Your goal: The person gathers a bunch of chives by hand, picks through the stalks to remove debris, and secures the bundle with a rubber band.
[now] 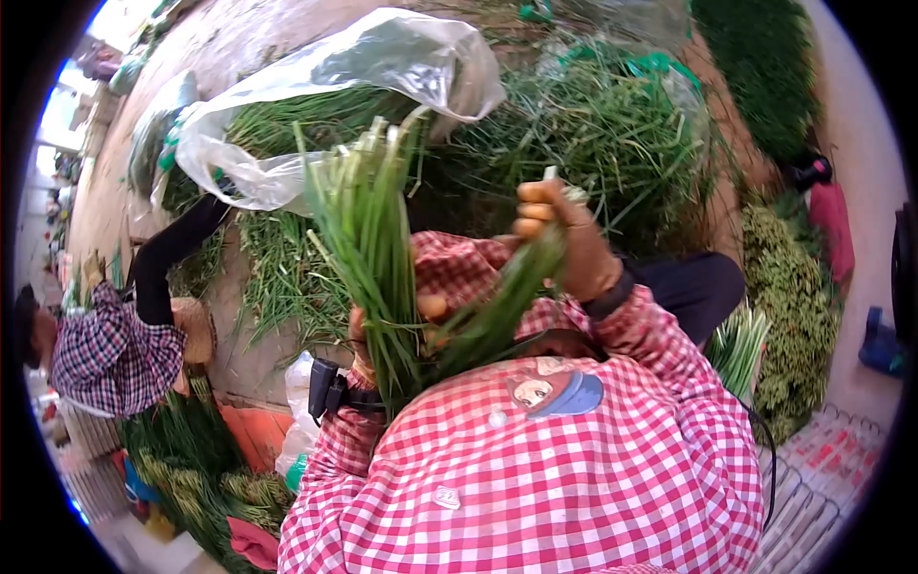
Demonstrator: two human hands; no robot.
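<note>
My left hand is closed around a thick bunch of long green chive-like stalks, which stands nearly upright in front of my chest with its pale cut ends upward. Part of that hand is hidden behind the leaves. To its right, my right hand is raised and closed on a smaller bunch of the same stalks. Pale ends stick out above its fist, and the leaves slant down toward the left hand. Both bunches meet low against my red checked apron.
A clear plastic bag lies ahead over more greens. A loose heap of green leaves spreads beyond my hands. Yellowish-green bundles lie at right. At left sits another person in a checked shirt, near dark green bundles.
</note>
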